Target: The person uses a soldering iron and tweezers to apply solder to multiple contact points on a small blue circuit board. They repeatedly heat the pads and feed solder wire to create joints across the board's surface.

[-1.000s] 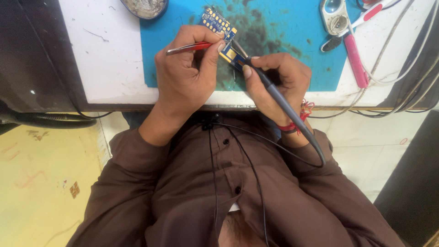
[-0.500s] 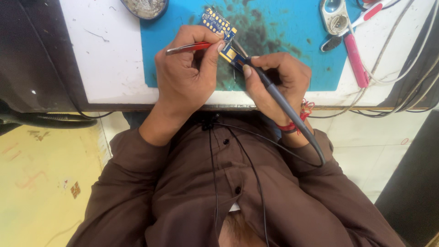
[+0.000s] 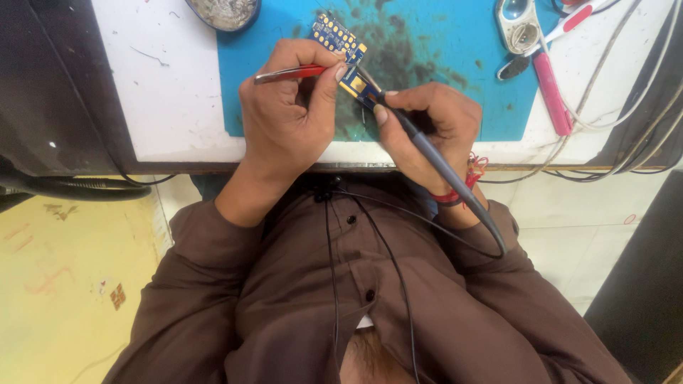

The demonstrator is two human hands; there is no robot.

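Note:
My left hand (image 3: 284, 121) pinches red-handled tweezers (image 3: 292, 72), their tips against a small blue circuit board (image 3: 338, 35) with gold pads. The board lies on a stained blue mat (image 3: 441, 43). My right hand (image 3: 434, 128), with a red thread around its wrist, grips a grey soldering iron (image 3: 441, 167) like a pen. Its tip meets the board's near end right next to the tweezers. The iron's dark cable loops back over my brown shirt.
The mat sits on a white table (image 3: 163, 92). A round tin of scrap (image 3: 224, 11) stands at the back left. A white round device (image 3: 518, 25), a pink-handled tool (image 3: 551, 92) and several cables (image 3: 626, 121) lie at the right. Yellow floor shows below left.

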